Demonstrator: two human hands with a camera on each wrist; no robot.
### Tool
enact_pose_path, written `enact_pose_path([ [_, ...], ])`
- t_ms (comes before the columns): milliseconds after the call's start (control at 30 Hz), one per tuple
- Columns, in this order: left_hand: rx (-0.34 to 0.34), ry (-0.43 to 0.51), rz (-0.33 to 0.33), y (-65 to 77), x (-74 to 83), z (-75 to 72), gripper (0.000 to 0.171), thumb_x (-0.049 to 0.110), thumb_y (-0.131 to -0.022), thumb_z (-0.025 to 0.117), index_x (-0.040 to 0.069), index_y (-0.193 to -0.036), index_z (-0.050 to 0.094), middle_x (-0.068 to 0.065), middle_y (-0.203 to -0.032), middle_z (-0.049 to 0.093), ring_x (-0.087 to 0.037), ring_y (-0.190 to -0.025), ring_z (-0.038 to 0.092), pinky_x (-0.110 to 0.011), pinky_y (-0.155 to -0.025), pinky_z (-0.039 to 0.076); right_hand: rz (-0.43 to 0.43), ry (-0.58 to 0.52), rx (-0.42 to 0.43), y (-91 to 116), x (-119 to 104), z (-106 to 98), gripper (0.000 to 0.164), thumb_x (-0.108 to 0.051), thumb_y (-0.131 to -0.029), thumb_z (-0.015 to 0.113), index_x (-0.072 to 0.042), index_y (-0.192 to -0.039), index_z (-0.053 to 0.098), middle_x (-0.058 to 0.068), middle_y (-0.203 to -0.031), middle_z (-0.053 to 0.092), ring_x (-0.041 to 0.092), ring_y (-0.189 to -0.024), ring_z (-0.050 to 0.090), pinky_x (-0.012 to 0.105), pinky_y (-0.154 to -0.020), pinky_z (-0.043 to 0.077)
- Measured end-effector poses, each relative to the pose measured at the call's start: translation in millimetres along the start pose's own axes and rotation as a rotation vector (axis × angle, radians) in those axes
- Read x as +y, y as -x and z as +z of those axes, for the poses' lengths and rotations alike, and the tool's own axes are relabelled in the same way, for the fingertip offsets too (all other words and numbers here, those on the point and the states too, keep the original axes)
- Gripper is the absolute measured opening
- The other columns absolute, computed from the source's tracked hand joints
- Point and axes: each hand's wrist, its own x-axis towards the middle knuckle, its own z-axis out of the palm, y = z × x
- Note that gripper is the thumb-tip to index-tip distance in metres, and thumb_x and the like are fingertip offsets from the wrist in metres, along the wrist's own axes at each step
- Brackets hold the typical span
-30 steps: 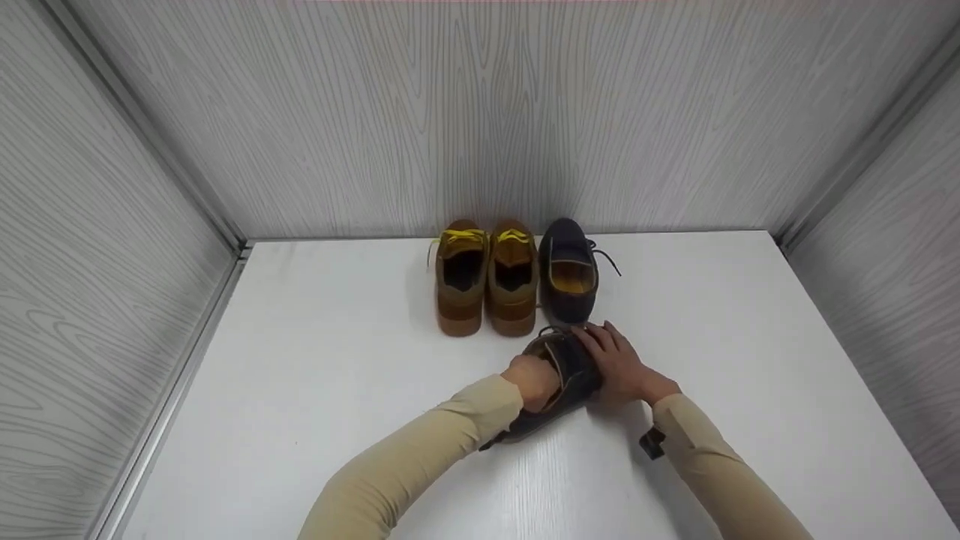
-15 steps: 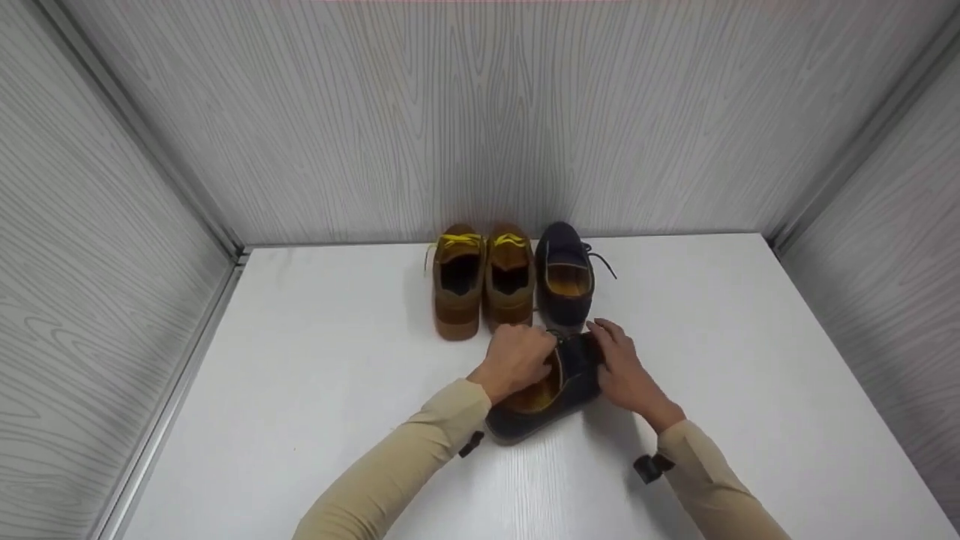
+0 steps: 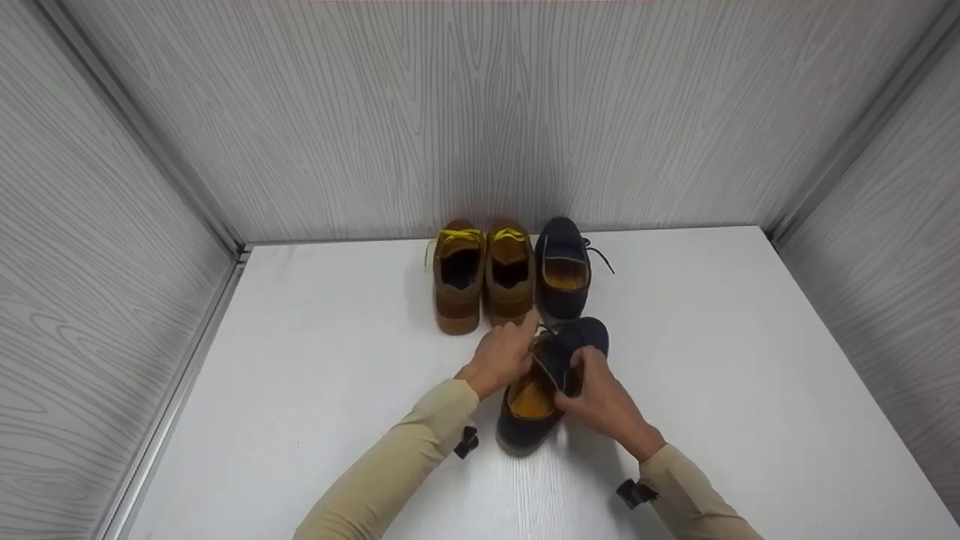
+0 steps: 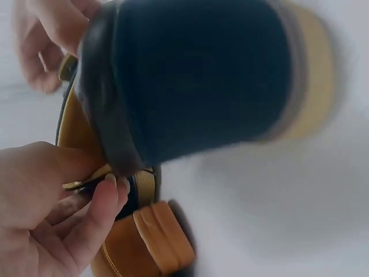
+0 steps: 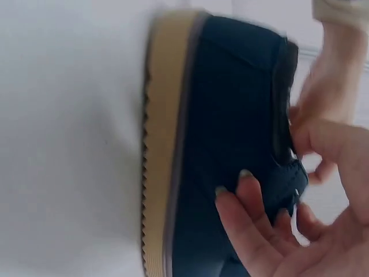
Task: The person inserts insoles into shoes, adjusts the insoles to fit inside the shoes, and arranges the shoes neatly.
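In the head view a dark navy shoe (image 3: pixel 521 431) with a tan lining stands slanted on the white surface, toe pointing away and to the right. My left hand (image 3: pixel 499 356) is at the left edge of its opening. In the left wrist view its thumb and fingers pinch the eyelet flap (image 4: pixel 81 183). From the other side my right hand (image 3: pixel 600 397) grips the right edge, thumb at the opening and fingers against the outer upper, as the right wrist view shows. The dark lace (image 3: pixel 546 328) shows only in part between the hands.
Just beyond stands a matching navy shoe (image 3: pixel 562 300), its lace trailing right. Two brown shoes with yellow laces, the left one (image 3: pixel 459 304) and the right one (image 3: pixel 511 289), stand beside it. Wood-grained panels (image 3: pixel 480 112) enclose the white surface (image 3: pixel 337 360).
My left hand has come out of the shoe to its left edge. The shoe has turned so its toe points farther away. My right hand has shifted from the toe back to the opening.
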Motion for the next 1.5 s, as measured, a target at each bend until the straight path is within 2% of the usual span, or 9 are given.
enact_pose_path([
  [167, 0.006, 0.101, 0.0, 17.8, 10.4, 3.6, 0.039, 0.008, -0.087, 0.061, 0.008, -0.12, 0.041, -0.004, -0.068, 0.055, -0.023, -0.058, 0.058, -0.035, -0.053, 0.046, -0.035, 0.023, -0.091, 3, 7, -19, 0.05, -0.013, -0.072, 0.076, -0.012, -0.112, 0.046, 0.006, -0.108, 0.042, 0.021, -0.094, 0.05, 0.037, -0.081, 0.046],
  [267, 0.006, 0.107, 0.016, 27.2, 20.3, 7.3, 0.035, 0.009, -0.087, 0.061, 0.011, -0.117, 0.043, -0.003, -0.068, 0.055, -0.02, -0.057, 0.056, -0.033, -0.051, 0.044, -0.044, 0.111, -0.102, 9, 8, -24, 0.045, -0.014, -0.073, 0.076, -0.017, -0.111, 0.052, 0.004, -0.109, 0.042, 0.019, -0.085, 0.052, 0.034, -0.072, 0.048],
  [367, -0.028, -0.015, 0.04, 32.9, 32.7, 9.6, 0.032, 0.017, -0.087, 0.064, 0.015, -0.114, 0.046, -0.004, -0.073, 0.057, -0.019, -0.057, 0.055, -0.031, -0.051, 0.046, -0.081, 0.244, -0.084, 13, 5, -22, 0.04, -0.019, -0.073, 0.076, -0.017, -0.107, 0.055, 0.003, -0.103, 0.041, 0.015, -0.07, 0.051, 0.031, -0.055, 0.045],
  [500, -0.056, -0.267, 0.054, 34.1, 47.6, 14.3, 0.039, 0.032, -0.089, 0.064, 0.022, -0.122, 0.047, -0.01, -0.094, 0.06, -0.021, -0.06, 0.058, -0.033, -0.054, 0.05, -0.124, 0.403, -0.028, 14, -1, -13, 0.044, -0.019, -0.072, 0.081, -0.012, -0.104, 0.052, 0.006, -0.097, 0.04, 0.014, -0.062, 0.051, 0.032, -0.046, 0.044],
  [700, 0.031, -0.407, 0.063, 36.5, 52.7, 31.7, 0.023, 0.029, -0.095, 0.057, 0.02, -0.115, 0.051, -0.015, -0.103, 0.057, -0.019, -0.053, 0.058, -0.03, -0.049, 0.05, -0.187, 0.458, 0.103, 13, 6, -2, 0.033, -0.01, -0.075, 0.077, -0.009, -0.099, 0.055, 0.008, -0.092, 0.04, 0.017, -0.053, 0.047, 0.035, -0.043, 0.042],
  [967, 0.196, -0.381, 0.178, 40.5, 43.2, 42.0, 0.017, 0.032, -0.093, 0.056, 0.015, -0.093, 0.057, -0.006, -0.081, 0.052, -0.013, -0.047, 0.052, -0.026, -0.045, 0.047, -0.225, 0.464, 0.134, 17, 17, 9, 0.018, -0.015, -0.092, 0.056, -0.006, -0.1, 0.043, 0.011, -0.099, 0.039, 0.011, -0.048, 0.039, 0.027, -0.04, 0.035],
  [1200, 0.202, -0.381, 0.164, 40.5, 43.2, 44.4, 0.027, 0.039, -0.089, 0.062, 0.012, -0.092, 0.06, -0.005, -0.084, 0.051, -0.012, -0.049, 0.053, -0.026, -0.046, 0.048, -0.201, 0.463, 0.129, 15, 13, 5, 0.028, -0.012, -0.082, 0.071, -0.008, -0.097, 0.048, 0.01, -0.099, 0.041, 0.014, -0.05, 0.042, 0.029, -0.044, 0.041],
  [1367, 0.28, -0.361, 0.241, 37.7, 42.3, 48.6, 0.016, 0.026, -0.084, 0.067, 0.011, -0.084, 0.061, -0.003, -0.08, 0.052, -0.011, -0.048, 0.051, -0.024, -0.044, 0.046, -0.268, 0.461, 0.16, 15, 14, 5, 0.022, -0.001, -0.082, 0.066, -0.006, -0.094, 0.049, 0.009, -0.097, 0.044, 0.011, -0.048, 0.04, 0.028, -0.043, 0.04],
  [1500, 0.283, -0.246, 0.215, 42.0, 39.5, 50.6, 0.017, 0.022, -0.081, 0.069, 0.01, -0.089, 0.059, -0.003, -0.082, 0.053, -0.013, -0.05, 0.053, -0.026, -0.046, 0.047, -0.178, 0.373, 0.129, 21, 13, 5, 0.028, -0.009, -0.084, 0.068, -0.006, -0.101, 0.046, 0.011, -0.103, 0.045, 0.014, -0.051, 0.044, 0.03, -0.046, 0.042],
])
